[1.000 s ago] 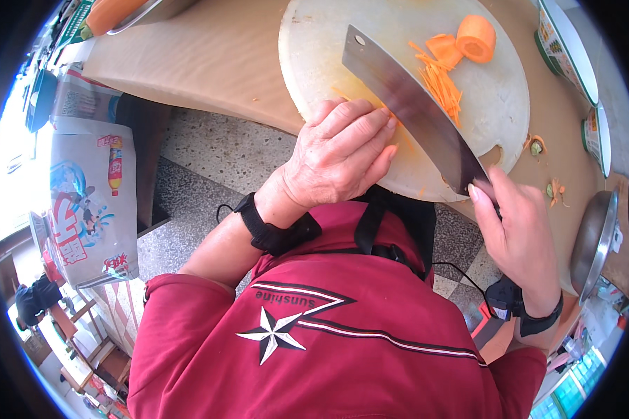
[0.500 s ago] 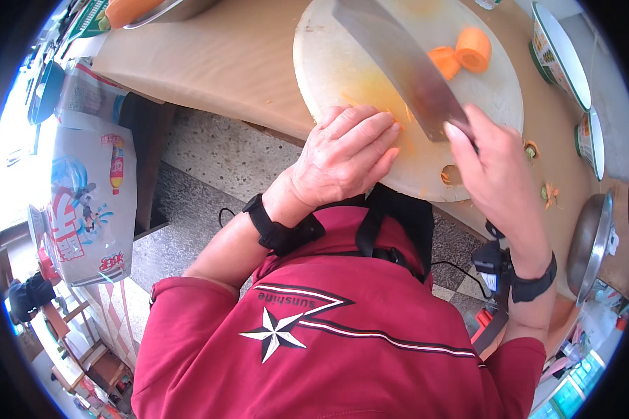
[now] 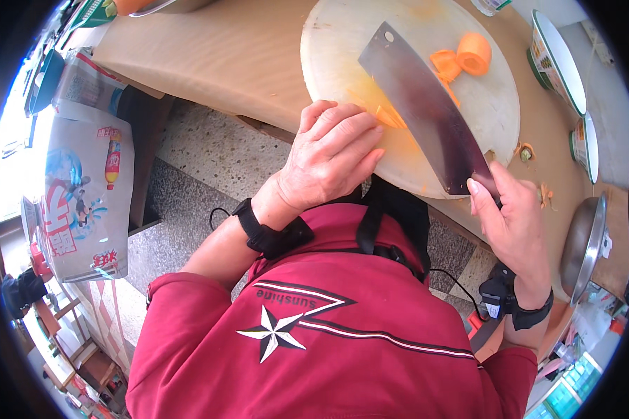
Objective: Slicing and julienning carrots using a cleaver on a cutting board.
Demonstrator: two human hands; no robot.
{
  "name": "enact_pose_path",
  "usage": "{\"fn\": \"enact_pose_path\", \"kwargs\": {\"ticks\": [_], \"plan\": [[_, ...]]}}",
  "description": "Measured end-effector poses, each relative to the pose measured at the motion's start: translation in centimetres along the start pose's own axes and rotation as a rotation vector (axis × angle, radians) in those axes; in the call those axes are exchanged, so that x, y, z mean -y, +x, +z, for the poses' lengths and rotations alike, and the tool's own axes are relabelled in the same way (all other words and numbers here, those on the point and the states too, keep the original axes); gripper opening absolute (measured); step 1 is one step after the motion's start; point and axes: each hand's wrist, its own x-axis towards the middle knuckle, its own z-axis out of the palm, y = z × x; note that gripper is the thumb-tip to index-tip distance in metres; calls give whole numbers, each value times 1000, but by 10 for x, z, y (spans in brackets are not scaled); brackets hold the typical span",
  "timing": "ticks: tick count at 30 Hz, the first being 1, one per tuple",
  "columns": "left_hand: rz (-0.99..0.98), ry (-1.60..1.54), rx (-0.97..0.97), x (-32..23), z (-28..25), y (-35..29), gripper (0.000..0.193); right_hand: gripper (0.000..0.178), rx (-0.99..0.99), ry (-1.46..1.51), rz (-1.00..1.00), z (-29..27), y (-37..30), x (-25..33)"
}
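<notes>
My right hand (image 3: 514, 227) grips a cleaver (image 3: 430, 112) by its handle. The broad dark blade slants up and left over the round white cutting board (image 3: 493, 105), its holed corner at the far end. At the board's near-left edge, my left hand (image 3: 335, 150) is closed, with bent fingers pressed together. Thin carrot slices (image 3: 390, 117) show at its fingertips, left of the blade; the rest is hidden under the hand. Beyond the blade lie a peeled carrot chunk (image 3: 474, 54) and a smaller cut carrot piece (image 3: 445, 63).
Two green-rimmed white bowls (image 3: 559, 63) stand along the right side of the brown table (image 3: 210, 52). A metal basin (image 3: 583, 248) is nearer on the right. Carrot trimmings (image 3: 526, 151) lie beside the board. At far left hangs a printed plastic bag (image 3: 87, 188).
The cleaver and my right hand have moved nearer to me and slightly right, exposing carrot slices. My left hand has shifted a little left.
</notes>
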Motion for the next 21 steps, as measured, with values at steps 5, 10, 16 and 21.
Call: {"fn": "enact_pose_path", "kwargs": {"ticks": [5, 10, 16, 21], "plan": [[-37, -20, 31, -5, 0, 4, 31, 15, 9, 1, -12, 0, -3, 3], [-58, -10, 82, -6, 2, 6, 30, 14, 11, 20, -20, 2, -5, 4], [-39, -40, 43, -1, 6, 2, 27, 14, 50, 17, -23, 5, 0, 0], [-30, -65, 17, 1, 7, 1, 26, 15, -24, 43, 70, 1, 7, -16]]}}
